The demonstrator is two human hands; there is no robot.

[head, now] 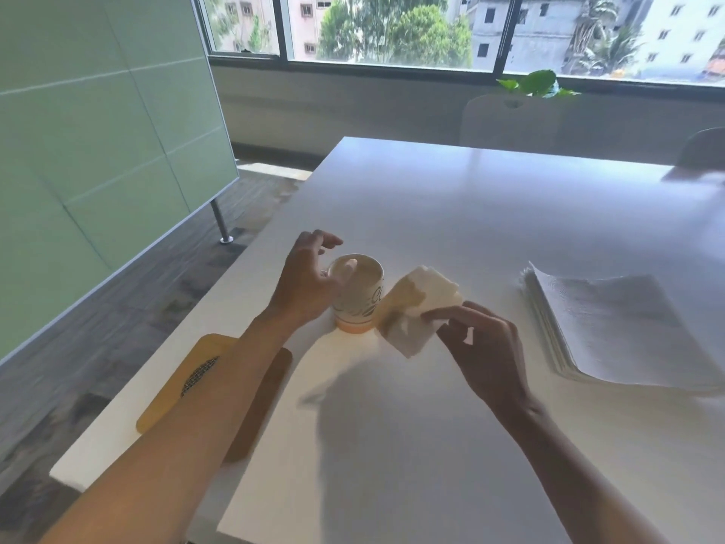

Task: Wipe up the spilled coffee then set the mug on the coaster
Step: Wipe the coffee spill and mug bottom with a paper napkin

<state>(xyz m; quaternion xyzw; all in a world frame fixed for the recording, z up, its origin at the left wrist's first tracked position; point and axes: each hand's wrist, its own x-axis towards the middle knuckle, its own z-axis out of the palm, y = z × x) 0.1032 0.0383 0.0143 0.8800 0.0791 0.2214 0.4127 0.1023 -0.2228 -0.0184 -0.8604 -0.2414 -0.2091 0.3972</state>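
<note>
Left hand (310,280) resting open against white printed mug (359,298) on white bench (451,214). Right hand (484,343) pinching crumpled, coffee-stained white tissue (418,308) at mug's 3 o'clock. Yellow-brown flat coaster (188,382) at 7 o'clock.

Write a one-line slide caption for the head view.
Right hand pinches a coffee-stained napkin beside the mug; left hand reaches at the mug, coaster waiting.

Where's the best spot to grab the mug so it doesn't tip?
Probably the handle, from the mug's left side. It stands upright, the handle points toward the left hand, and that side is free; the right hand with the stained napkin crowds the other.
</note>
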